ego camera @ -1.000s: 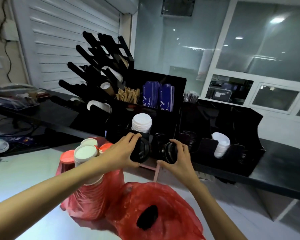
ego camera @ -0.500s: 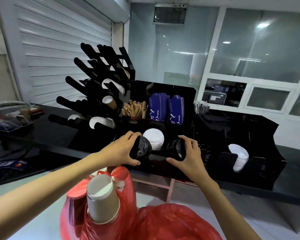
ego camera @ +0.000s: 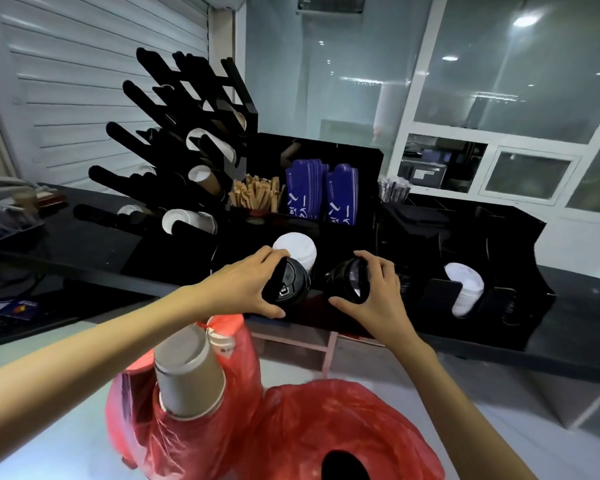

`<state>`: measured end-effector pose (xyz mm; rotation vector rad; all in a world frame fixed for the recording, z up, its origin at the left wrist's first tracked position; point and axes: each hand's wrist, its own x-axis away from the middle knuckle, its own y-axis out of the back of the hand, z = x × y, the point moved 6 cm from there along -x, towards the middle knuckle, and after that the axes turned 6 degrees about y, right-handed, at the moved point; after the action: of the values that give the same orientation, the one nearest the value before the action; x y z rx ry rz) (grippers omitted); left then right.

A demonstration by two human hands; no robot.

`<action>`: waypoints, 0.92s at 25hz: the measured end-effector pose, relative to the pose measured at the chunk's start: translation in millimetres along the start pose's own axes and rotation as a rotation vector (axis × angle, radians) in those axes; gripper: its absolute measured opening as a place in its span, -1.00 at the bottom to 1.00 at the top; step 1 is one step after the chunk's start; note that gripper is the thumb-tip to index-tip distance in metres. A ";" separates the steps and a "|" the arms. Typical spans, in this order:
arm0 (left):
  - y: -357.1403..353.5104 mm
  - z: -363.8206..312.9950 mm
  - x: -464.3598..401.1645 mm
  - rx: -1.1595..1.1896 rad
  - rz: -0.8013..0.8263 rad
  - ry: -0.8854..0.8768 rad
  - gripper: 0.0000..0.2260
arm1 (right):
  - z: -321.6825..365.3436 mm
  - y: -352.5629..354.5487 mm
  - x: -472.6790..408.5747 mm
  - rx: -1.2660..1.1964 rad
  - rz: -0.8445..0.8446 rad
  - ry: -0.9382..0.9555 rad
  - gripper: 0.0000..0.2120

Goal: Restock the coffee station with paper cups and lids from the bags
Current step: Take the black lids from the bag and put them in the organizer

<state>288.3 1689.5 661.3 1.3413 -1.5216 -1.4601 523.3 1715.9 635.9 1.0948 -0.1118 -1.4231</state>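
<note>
A stack of black lids (ego camera: 288,285) lies sideways between my two hands, just in front of the black organiser (ego camera: 343,237). My left hand (ego camera: 243,287) grips its left end, where a lid's top faces me. My right hand (ego camera: 378,292) grips the right end (ego camera: 347,284). Behind the lids stands a stack of white lids (ego camera: 297,251) in its slot. Below, a red bag (ego camera: 201,420) holds upside-down brown paper cups (ego camera: 184,379). Beside it a second red bag (ego camera: 340,431) shows a black lid (ego camera: 343,467) in its opening.
A black slanted cup rack (ego camera: 174,150) with several paper cups fills the left of the black counter (ego camera: 94,251). Wooden stirrers (ego camera: 255,197), blue sleeves (ego camera: 321,192) and straws (ego camera: 394,190) stand at the back. More white lids (ego camera: 465,289) sit in the right organiser.
Both hands have lifted the black lids away from the bags and up toward the organiser. My view has risen, so the bags sit lower in frame.
</note>
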 end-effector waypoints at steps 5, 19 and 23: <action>-32.9 -42.6 12.2 -0.040 0.093 0.011 -0.03 | -19.2 20.7 34.0 -0.003 0.029 0.010 -0.18; -250.9 -107.8 77.1 -0.025 0.557 0.038 -0.03 | -29.1 28.4 26.3 -0.089 0.096 0.116 -0.17; -266.3 -115.8 82.6 0.042 0.571 0.063 -0.05 | -42.4 30.4 38.9 -0.114 0.088 0.112 -0.16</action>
<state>436.1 1610.6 410.1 0.8580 -1.7151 -1.0187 581.8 1700.0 612.1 1.0600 0.0018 -1.2716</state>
